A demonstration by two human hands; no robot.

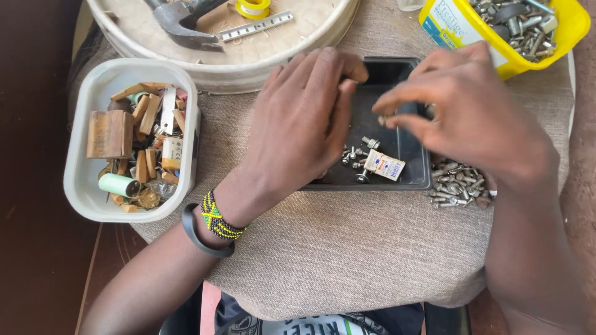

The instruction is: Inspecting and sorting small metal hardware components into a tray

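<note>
My left hand (304, 124) lies palm down over the left half of a black rectangular tray (410, 149), fingers together and curled at the tips near the tray's far rim. My right hand (472, 111) hovers over the tray's right side, thumb and fingers pinched on a small metal piece (383, 120). Inside the tray lie several small screws (354, 158) and a small white paper packet (385, 165). A heap of loose silver screws (456, 185) sits on the cloth just right of the tray, under my right wrist.
A white tub (84, 180) at left holds wooden bits, a green cylinder and small parts. A round cream tray (248, 65) at the back holds a hammer, yellow tape and a metal strip. A yellow tub (559, 43) of bolts stands at back right. Beige cloth (347, 248) covers the table.
</note>
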